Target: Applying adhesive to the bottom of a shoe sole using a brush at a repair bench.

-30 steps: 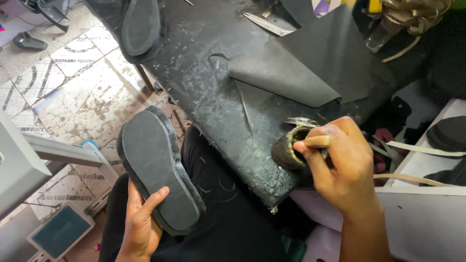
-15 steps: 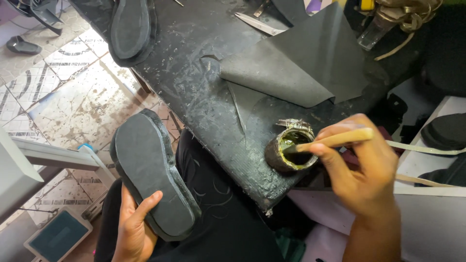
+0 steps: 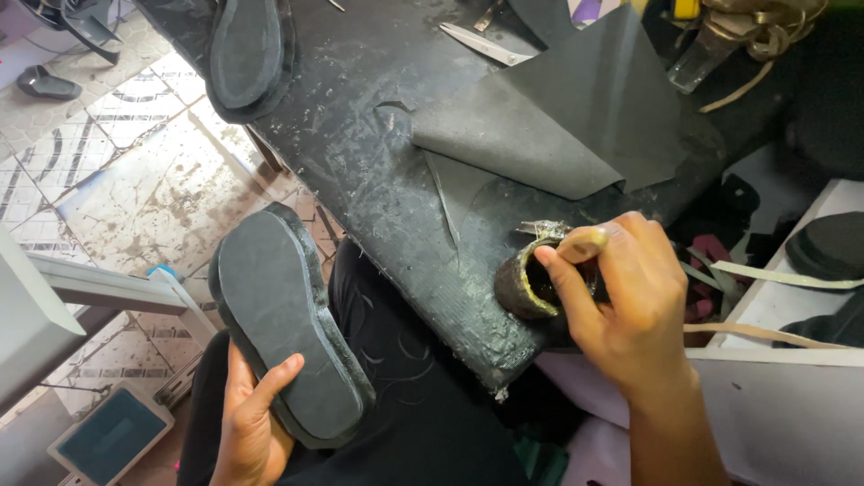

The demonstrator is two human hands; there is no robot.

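Observation:
My left hand [image 3: 250, 423] grips the heel end of a thick dark shoe sole [image 3: 279, 324], held flat side up over my lap. My right hand [image 3: 621, 297] pinches a small pale brush handle [image 3: 583, 243] whose tip dips into a grimy open glue tin [image 3: 529, 283]. The tin stands near the front corner of the black workbench [image 3: 378, 162].
A folded dark rubber sheet [image 3: 558, 117] lies behind the tin. A second sole [image 3: 247, 49] rests at the bench's far left, scissors [image 3: 481, 40] near the top. Tiled floor [image 3: 126, 180] lies to the left. White surface with black cut-outs [image 3: 832, 247] and tan straps at right.
The view has shifted slightly. My right hand has turned over the glue tin, working the brush down into it. The sole in my left hand stays about where it was.

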